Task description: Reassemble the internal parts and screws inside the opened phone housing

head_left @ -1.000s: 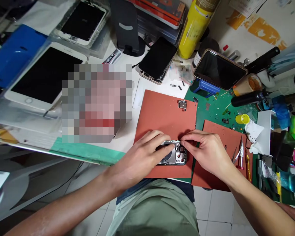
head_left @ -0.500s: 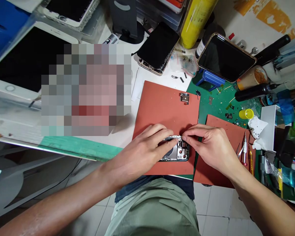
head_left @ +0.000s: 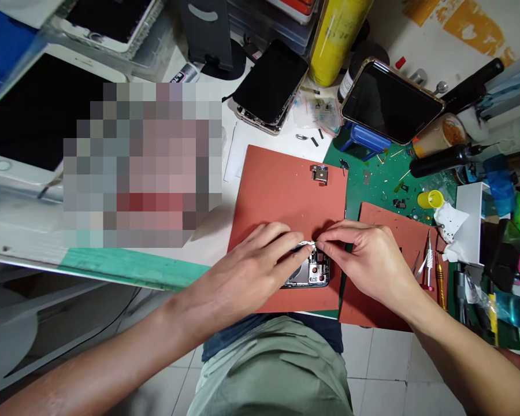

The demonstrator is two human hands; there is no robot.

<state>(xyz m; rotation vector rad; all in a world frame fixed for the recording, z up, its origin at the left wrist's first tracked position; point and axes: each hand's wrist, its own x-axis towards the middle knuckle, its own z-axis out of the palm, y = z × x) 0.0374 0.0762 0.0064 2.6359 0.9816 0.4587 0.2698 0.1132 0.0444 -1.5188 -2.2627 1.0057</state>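
Observation:
An opened phone body [head_left: 316,274] lies on a reddish-brown mat [head_left: 281,190], its silvery inner parts facing up. From the left, my left hand [head_left: 264,260] reaches over the phone and covers its left part, with fingers closed on its top edge. At the phone's upper right, my right hand [head_left: 361,248] pinches thumb and forefinger together; whatever lies between those fingertips is too small to name. A small metal camera-like part [head_left: 319,174] rests near the mat's upper right corner.
A second mat [head_left: 372,277] on the right bears a silver-red screwdriver [head_left: 429,263] and a gold one [head_left: 441,283]. Behind are a phone on a blue stand [head_left: 392,104], another phone [head_left: 271,81], a yellow bottle [head_left: 338,40] and a yellow cap [head_left: 430,199]. A blurred patch covers the left.
The view has shifted slightly, so the table's things appear a little further left. Both hands keep nearly the same pose at the phone; my right fingertips are a touch lower along its edge.

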